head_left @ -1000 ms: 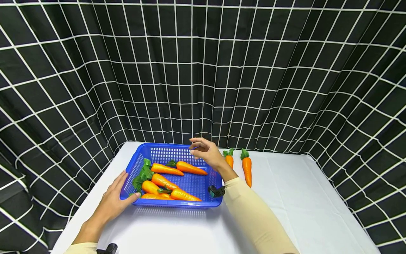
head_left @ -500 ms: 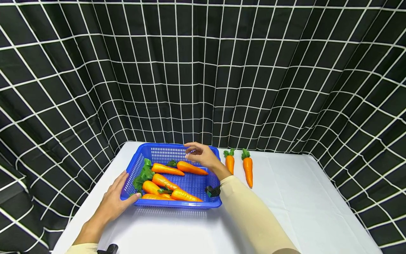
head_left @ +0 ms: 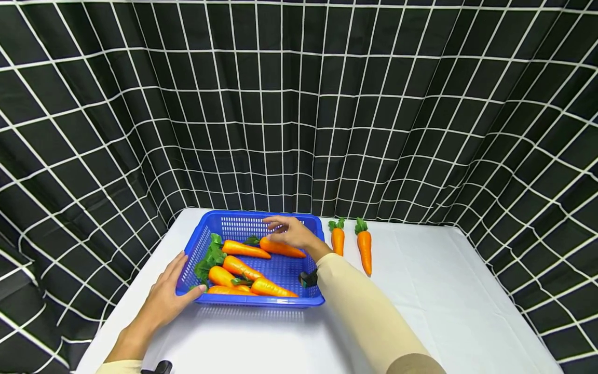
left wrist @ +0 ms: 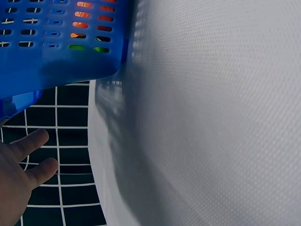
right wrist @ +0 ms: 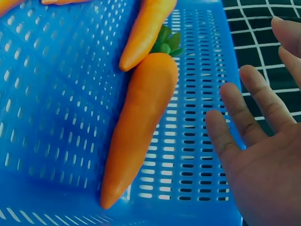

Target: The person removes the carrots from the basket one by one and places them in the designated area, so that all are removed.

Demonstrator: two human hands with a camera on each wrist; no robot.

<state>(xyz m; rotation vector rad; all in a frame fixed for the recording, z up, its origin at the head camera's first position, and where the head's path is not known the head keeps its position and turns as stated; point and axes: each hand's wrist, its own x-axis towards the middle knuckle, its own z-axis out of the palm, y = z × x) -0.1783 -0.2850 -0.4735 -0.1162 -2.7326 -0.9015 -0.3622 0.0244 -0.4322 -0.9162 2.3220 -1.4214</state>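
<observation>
Seen from the head, with twelve o'clock at the far side, the right hand (head_left: 291, 233) hangs over the two o'clock part of the blue basket (head_left: 252, 299), its fingers loosely bent and overlapping the far-right carrot (head_left: 286, 250). That angle cannot settle contact; the right wrist view can: the fingers are spread, with a clear gap between them and the carrot. There the carrot's leafy top points to one o'clock and its tip to seven, against the slotted wall, with another carrot's tip (right wrist: 136, 54) close beside it.

The left hand (head_left: 163, 298) is at the basket's eight o'clock corner, thumb over the rim, fingers extended along the outside. The left wrist view shows two of its fingers parted at eight o'clock in that view, and the basket's outer wall toward eleven, with orange and green showing through the slots. Whether the other fingers press the wall I cannot tell.

Only the head view takes in the whole group: six carrots in the basket, with bushy leaves (head_left: 210, 259) at nine o'clock, and two outside carrots (head_left: 364, 252) near three o'clock on the white table (head_left: 444, 291). Black gridded cloth (head_left: 299, 104) hangs behind.
</observation>
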